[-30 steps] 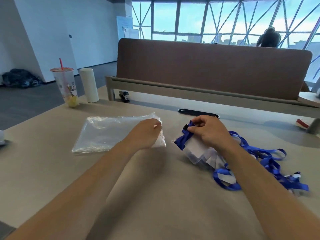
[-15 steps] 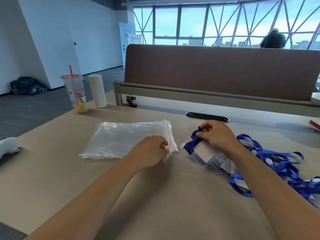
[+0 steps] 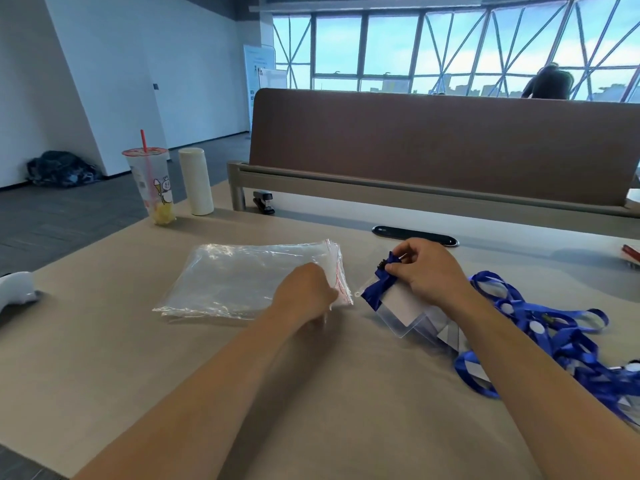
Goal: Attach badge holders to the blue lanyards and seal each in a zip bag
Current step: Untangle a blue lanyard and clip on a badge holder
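A flat stack of clear zip bags (image 3: 242, 282) with red seal lines lies on the table at centre left. My left hand (image 3: 306, 292) rests on its right edge, fingers pinching at the bags' open ends. My right hand (image 3: 424, 271) holds a folded blue lanyard (image 3: 379, 292) with a black clip, joined to a clear badge holder (image 3: 403, 311) that rests on the table. A tangled pile of more blue lanyards (image 3: 554, 341) lies to the right, by my right forearm.
A plastic drink cup with a red straw (image 3: 152, 188) and a white cylinder (image 3: 196, 181) stand at the back left. A black stapler (image 3: 264, 201) sits by the brown desk divider (image 3: 433, 147). A white object (image 3: 15, 287) lies at the left edge.
My left hand slid back from the stack's far right corner toward its near right corner. The right hand kept hold of the lanyard. The camera shifted, so everything sits lower and further right in view.
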{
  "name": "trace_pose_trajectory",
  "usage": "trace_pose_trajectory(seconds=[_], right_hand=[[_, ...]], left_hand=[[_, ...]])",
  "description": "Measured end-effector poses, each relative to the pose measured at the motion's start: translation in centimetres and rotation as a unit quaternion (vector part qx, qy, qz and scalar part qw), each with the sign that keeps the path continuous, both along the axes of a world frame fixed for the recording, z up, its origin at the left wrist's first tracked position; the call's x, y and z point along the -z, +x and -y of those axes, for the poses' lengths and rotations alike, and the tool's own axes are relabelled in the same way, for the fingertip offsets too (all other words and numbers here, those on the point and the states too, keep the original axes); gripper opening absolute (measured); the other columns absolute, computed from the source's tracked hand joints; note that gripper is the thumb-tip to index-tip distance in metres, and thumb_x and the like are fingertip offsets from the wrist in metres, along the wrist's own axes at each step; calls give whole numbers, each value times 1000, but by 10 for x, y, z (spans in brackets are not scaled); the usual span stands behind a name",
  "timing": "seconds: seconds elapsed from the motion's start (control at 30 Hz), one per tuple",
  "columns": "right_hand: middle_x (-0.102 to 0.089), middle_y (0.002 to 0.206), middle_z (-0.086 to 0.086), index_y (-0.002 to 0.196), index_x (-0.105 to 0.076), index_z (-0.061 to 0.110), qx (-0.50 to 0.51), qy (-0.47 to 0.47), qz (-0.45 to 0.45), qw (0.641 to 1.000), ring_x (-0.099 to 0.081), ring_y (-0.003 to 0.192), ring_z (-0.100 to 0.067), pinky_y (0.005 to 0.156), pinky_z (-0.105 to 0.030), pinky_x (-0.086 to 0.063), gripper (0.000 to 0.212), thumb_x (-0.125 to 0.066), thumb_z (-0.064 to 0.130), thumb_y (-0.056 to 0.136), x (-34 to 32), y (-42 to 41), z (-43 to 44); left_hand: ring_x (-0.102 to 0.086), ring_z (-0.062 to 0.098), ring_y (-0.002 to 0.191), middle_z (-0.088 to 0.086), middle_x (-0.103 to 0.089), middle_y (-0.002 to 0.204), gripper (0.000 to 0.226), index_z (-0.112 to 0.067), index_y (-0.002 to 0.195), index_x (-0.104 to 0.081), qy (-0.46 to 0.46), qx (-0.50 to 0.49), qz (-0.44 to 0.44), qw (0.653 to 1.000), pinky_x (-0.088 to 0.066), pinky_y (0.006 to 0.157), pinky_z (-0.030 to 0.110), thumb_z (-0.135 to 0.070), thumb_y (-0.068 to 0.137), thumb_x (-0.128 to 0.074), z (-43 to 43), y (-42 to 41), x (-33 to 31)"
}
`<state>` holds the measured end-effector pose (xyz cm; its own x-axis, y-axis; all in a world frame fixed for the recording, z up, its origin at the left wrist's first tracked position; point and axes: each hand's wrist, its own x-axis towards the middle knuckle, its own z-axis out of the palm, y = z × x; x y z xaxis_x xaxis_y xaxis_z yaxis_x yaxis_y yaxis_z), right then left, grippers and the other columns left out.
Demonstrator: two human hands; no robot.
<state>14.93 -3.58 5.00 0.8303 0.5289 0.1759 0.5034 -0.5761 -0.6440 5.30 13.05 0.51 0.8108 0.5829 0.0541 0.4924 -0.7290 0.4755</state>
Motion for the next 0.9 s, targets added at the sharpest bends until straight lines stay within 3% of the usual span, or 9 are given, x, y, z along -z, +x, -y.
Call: trace_pose_trajectory(seconds=[0.1, 0.17, 0.27, 0.47, 0.63, 0.77, 0.9], right_hand=[[-60, 105, 1, 114, -60, 19, 4, 6, 14, 1000, -54, 93, -14, 73, -22, -40, 26, -69, 25, 90, 0, 4, 1], [-61, 103, 1, 111, -61, 19, 7, 20, 23, 1000, -55, 91, -14, 63, -18, -37, 24, -70, 24, 89, -4, 6, 4], [-60, 99, 3, 110, -62, 17, 13, 44, 41, 998, -54, 88, -13, 61, -12, -35, 23, -71, 23, 89, -13, 8, 9], [-61, 103, 2, 111, -63, 18, 6, 74, 60, 995, -57, 93, -17, 77, -25, -42, 23, -69, 25, 90, -29, 1, 15], [-61, 100, 1, 105, -62, 18, 9, 35, 61, 997, -56, 89, -17, 68, -21, -40, 19, -69, 25, 90, -32, -3, 10], [-62, 100, 0, 104, -64, 19, 8, -9, 51, 999, -56, 87, -18, 58, -18, -36, 19, -71, 28, 89, -31, -6, 7], [-63, 101, -1, 105, -67, 17, -7, -54, 46, 997, -56, 85, -17, 57, -19, -37, 22, -72, 30, 88, -29, -10, 6]], left_hand=[[-59, 23, 69, 4, -59, 66, 21, -5, 65, -62, -24, 6, 38, 999, -47, 66, 30, -13, 84, -61, -6, -2, -2], [-60, 19, 70, 2, -65, 74, 17, -8, 71, -66, -37, 19, 69, 997, -46, 64, 29, -14, 86, -62, -10, -5, -8], [-59, 13, 65, -3, -68, 75, 11, -14, 78, -67, -60, 54, 93, 992, -46, 63, 25, -18, 88, -66, -7, -8, -18], [-42, 10, 61, -6, -51, 70, 28, -16, 80, -55, -2, 87, 70, 994, -38, 61, 24, -38, 83, -74, 6, -8, -16], [-38, 12, 58, -5, -46, 65, 37, -17, 73, -47, -15, 94, 94, 991, -34, 58, 26, -45, 88, -67, 12, -12, -12], [-46, 13, 63, -4, -52, 69, 31, -20, 73, -46, -10, 97, 132, 986, -36, 57, 25, -31, 101, -48, 16, -17, -12], [-59, 15, 75, -2, -65, 84, 19, -18, 88, -61, 11, 106, 139, 985, -51, 71, 28, -24, 100, -49, 21, -20, -13]])
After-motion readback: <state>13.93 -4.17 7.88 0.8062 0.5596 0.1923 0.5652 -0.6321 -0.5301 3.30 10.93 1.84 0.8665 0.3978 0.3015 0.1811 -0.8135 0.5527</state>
